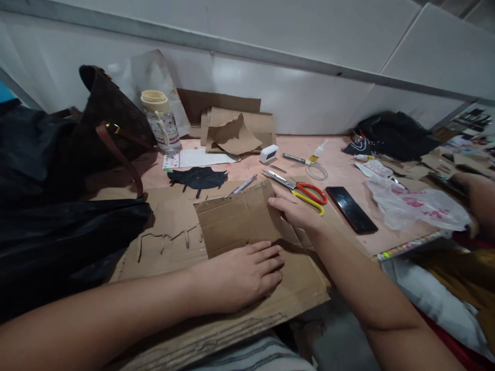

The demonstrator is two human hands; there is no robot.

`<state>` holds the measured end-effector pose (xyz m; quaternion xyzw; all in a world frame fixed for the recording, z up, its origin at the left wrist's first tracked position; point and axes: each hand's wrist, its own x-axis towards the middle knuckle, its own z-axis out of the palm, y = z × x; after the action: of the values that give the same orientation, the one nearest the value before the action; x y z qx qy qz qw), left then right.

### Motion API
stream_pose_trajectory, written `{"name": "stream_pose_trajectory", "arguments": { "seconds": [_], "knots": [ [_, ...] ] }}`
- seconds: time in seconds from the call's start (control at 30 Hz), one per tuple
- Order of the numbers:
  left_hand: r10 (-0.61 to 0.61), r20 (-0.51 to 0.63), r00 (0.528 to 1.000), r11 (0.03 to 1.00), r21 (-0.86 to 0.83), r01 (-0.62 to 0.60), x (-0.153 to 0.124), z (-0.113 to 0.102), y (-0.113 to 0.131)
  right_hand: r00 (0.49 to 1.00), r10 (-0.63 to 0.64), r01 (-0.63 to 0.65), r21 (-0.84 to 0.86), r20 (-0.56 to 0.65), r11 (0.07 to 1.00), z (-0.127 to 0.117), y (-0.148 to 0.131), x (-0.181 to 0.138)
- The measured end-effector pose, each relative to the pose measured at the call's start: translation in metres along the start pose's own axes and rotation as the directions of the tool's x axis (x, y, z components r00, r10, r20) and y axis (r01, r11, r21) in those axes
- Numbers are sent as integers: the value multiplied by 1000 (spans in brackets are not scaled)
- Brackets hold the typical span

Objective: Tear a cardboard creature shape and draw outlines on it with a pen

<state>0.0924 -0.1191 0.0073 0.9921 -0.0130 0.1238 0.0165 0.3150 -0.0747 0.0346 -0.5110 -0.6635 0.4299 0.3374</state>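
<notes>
Brown rectangular corrugated-cardboard sheet (234,219) — likely light, stiff, crease-prone; hold by edges | left hand (247,275): flat, fingers slightly spread | right hand (296,208): pinching sheet's far-right corner

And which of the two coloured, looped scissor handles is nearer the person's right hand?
The yellow looped handle: it lies nearer the right hand, whereas the red looped handle is farther away, on the side toward the wall.
</notes>
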Motion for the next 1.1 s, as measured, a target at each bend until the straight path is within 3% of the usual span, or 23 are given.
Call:
{"name": "stream_pose_trajectory", "arguments": {
  "seconds": [0.2,0.37,0.5,0.7,0.77,0.8,0.87,0.93,1.0,1.1],
  "knots": [
    [6,12,1000,1000,18,-6,0,1,1,999,26,-26,20,35,999,-2,-3,-3],
    [-7,15,1000,1000,19,7,1,-1,2,997,60,-55,-112,47,992,-12,5,5],
    [-76,37,996,996,56,74,4,-1,5,982,155,-127,-233,108,964,-23,19,11],
    [-224,33,974,965,146,218,6,4,9,915,281,-245,-155,290,957,-31,15,5],
    [-340,43,939,926,189,326,6,4,13,919,314,-261,-228,240,938,-34,10,4],
    [-419,62,906,892,216,397,7,3,15,947,285,-237,-280,147,930,-35,9,4],
    [-579,122,806,801,272,534,7,0,21,987,117,-151,-413,-106,898,-38,10,7],
    [-681,186,708,725,306,617,8,-4,26,966,-42,-103,-524,-256,846,-40,16,10],
    [-707,253,660,705,313,636,10,-7,30,965,-85,-84,-600,-247,796,-39,25,13],
    [-676,325,661,737,317,597,12,-6,35,984,-43,-88,-678,-175,730,-34,38,15]
  ]
}}
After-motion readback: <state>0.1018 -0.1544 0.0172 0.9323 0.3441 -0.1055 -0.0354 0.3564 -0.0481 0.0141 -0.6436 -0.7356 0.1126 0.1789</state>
